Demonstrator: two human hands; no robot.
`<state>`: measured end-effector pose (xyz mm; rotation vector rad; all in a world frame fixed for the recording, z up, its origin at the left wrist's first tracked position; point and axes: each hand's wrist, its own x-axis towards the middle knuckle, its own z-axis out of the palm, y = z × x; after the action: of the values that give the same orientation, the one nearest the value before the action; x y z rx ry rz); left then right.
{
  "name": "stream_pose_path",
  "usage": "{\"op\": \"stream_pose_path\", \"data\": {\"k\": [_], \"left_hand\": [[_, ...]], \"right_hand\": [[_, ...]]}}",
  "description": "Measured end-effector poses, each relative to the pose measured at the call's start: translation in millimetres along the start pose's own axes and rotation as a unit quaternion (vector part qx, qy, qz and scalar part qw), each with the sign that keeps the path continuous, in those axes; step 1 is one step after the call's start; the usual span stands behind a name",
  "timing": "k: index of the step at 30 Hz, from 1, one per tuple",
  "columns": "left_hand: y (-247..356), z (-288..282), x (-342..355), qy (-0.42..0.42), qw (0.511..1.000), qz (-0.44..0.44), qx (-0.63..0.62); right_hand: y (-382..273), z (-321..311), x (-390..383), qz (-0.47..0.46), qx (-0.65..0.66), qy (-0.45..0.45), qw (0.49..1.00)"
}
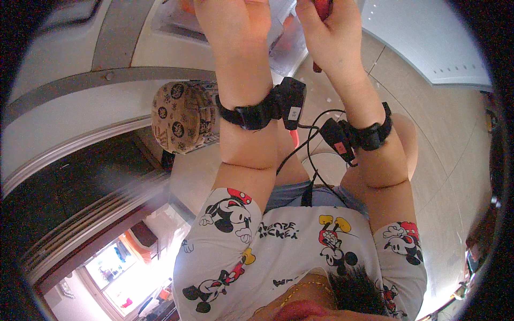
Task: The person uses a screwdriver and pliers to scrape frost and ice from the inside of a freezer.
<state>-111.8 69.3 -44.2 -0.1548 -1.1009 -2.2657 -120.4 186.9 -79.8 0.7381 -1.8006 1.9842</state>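
Note:
My left hand (238, 16) reaches up to the top edge, its fingers cut off, so what it holds is hidden. Just behind it is a translucent plastic container (286, 51) with something reddish showing through. To the right, my right hand (334, 37) is closed on a red object (323, 8), whose darker lower end shows below the fingers; its kind is unclear. Both forearms carry black strapped devices (289, 101) joined to cables.
A white panel with a grey metal strip (110, 37) fills the upper left. A brown patterned cylindrical object (176, 115) stands below it. A pale door-like panel (423, 37) angles across the upper right, over tiled floor (444, 144). A dark opening (80, 182) lies at left.

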Motion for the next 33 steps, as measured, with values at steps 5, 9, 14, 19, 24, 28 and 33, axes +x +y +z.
{"op": "stream_pose_path", "data": {"k": [5, 9, 14, 19, 24, 28, 33], "left_hand": [[2.5, 3.0, -2.2, 0.006, 1.000, -0.005, 0.017], [0.6, 4.1, -2.8, 0.017, 1.000, 0.000, 0.009], [0.2, -3.9, 0.8, 0.002, 0.999, -0.011, -0.037], [-2.4, -0.9, 2.4, 0.015, 1.000, 0.012, -0.019], [-1.6, -3.7, 0.3, 0.005, 1.000, 0.016, -0.014], [3.7, -0.8, 0.5, 0.002, 1.000, 0.025, -0.008], [-2.3, -4.1, -1.1, -0.012, 0.999, 0.017, -0.025]], "right_hand": [[1.9, 1.5, 2.5, -0.027, 0.035, 0.029, 0.999], [6.6, -1.9, 4.6, -0.088, -0.054, -0.002, 0.995], [-0.3, -6.0, 4.9, -0.043, -0.046, -0.032, 0.998], [8.1, -4.7, 9.5, -0.090, -0.055, -0.072, 0.992], [1.8, -1.5, 1.3, -0.002, 0.016, 0.017, 1.000], [-3.4, 1.0, 3.2, -0.075, -0.016, -0.066, 0.995], [5.5, -0.8, 3.3, -0.110, -0.036, -0.010, 0.993]]}}
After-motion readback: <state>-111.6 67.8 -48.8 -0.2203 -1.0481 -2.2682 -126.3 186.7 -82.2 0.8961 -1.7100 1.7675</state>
